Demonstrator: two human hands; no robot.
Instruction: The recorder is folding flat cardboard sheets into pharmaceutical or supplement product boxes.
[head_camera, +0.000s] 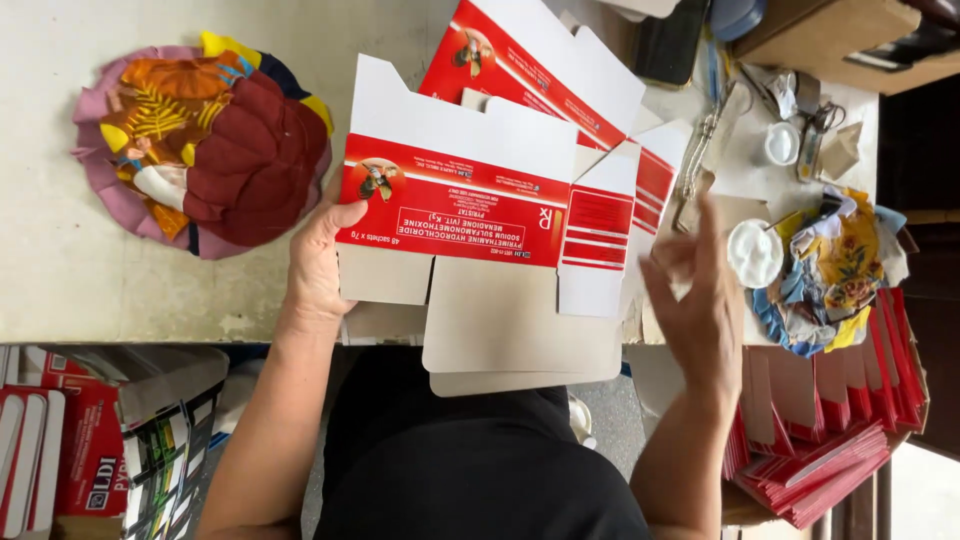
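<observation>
- the flat red and white carton blank lies on the pale worktable, its lower grey flaps hanging past the near edge toward the person's lap; its long axis runs left to right across the view.
- the left hand is on it: it pinches the blank's left end, thumb over the red panel's corner and fingers hidden beneath, so it is closed on the card.
- the right hand hovers just off the blank's right end, fingers spread and loose, holding nothing; it is blurred, so any contact with the card cannot be told.
- more red blanks lie beyond the first, a stack of folded red cartons sits by the right arm, and a round cloth pad rests well left.
</observation>
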